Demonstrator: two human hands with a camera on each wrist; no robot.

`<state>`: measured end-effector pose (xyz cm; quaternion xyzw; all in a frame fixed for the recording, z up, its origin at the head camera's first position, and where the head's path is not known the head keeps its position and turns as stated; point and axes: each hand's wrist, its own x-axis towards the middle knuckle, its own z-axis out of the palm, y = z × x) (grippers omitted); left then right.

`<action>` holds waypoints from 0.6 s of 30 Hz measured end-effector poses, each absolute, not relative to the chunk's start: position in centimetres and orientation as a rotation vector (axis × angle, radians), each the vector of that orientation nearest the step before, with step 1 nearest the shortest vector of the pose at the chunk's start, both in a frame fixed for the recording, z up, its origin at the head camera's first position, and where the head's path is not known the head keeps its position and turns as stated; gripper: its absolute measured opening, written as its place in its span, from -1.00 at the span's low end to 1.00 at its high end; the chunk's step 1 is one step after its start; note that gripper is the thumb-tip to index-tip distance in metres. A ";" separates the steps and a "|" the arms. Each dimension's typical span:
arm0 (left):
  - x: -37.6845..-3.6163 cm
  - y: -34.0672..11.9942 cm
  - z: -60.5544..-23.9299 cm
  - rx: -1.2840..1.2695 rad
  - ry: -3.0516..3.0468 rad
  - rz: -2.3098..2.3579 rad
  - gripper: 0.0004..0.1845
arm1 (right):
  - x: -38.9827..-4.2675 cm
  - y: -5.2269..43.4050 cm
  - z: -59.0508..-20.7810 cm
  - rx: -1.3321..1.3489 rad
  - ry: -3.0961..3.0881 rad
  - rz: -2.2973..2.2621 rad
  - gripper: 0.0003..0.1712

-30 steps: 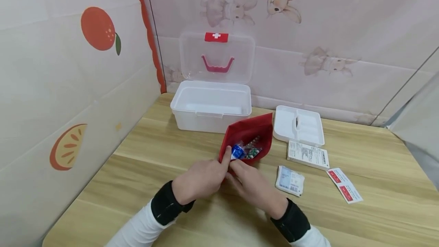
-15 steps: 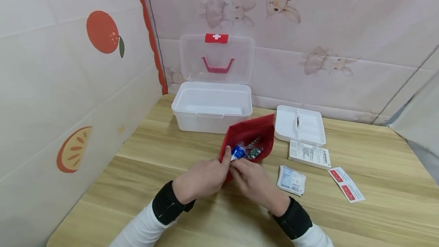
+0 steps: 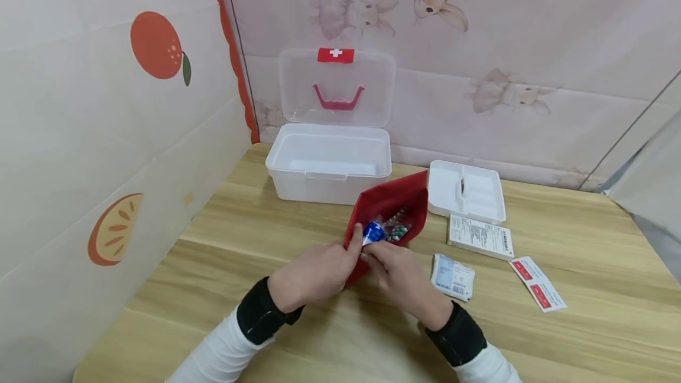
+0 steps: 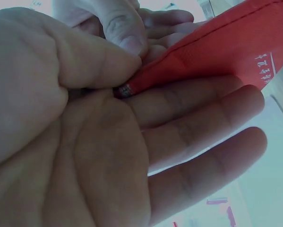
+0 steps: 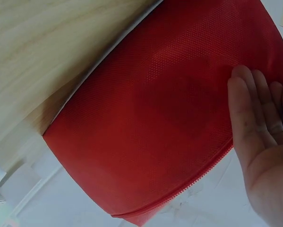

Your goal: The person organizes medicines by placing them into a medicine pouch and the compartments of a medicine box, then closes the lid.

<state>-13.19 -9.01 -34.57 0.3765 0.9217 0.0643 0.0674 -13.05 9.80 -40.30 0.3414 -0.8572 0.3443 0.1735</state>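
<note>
A red zipper pouch [image 3: 385,198] stands tilted with its mouth spread, its zipper teeth showing along the edge in the right wrist view. Inside lie a blue-wrapped packet [image 3: 374,232], a pack of green capsules [image 3: 398,232] and a silvery blister strip [image 3: 396,216]. My left hand [image 3: 321,269] pinches the pouch's near corner between thumb and index finger; its other fingers stretch along the outside in the left wrist view. Close beside it, my right hand [image 3: 401,273] grips the zipper edge at the same corner, its fingers along the pouch side. The zipper pull is hidden.
Behind the pouch is a white first-aid box [image 3: 330,185] with its clear lid [image 3: 337,87] raised. To the right lie a white tray insert [image 3: 479,194], a medicine box [image 3: 480,236], a blue-and-white packet [image 3: 453,277] and a red-and-white card [image 3: 538,284] on the wooden table [image 3: 596,253].
Both hands and the pouch have shifted slightly up and to the right, keeping their hold on its corner. The other things stay put.
</note>
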 end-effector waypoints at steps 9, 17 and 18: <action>-13.5 -8.7 -34.5 1.142 2.797 0.168 -0.17 | -12.8 9.7 -39.7 0.915 -2.418 0.984 -0.80; -13.4 -8.9 -34.9 1.299 2.832 0.189 -0.17 | -12.5 9.8 -39.8 0.896 -2.407 1.052 -0.91; -13.5 -8.9 -34.9 1.312 2.826 0.204 -0.15 | -12.5 9.8 -39.8 0.899 -2.404 1.059 -0.91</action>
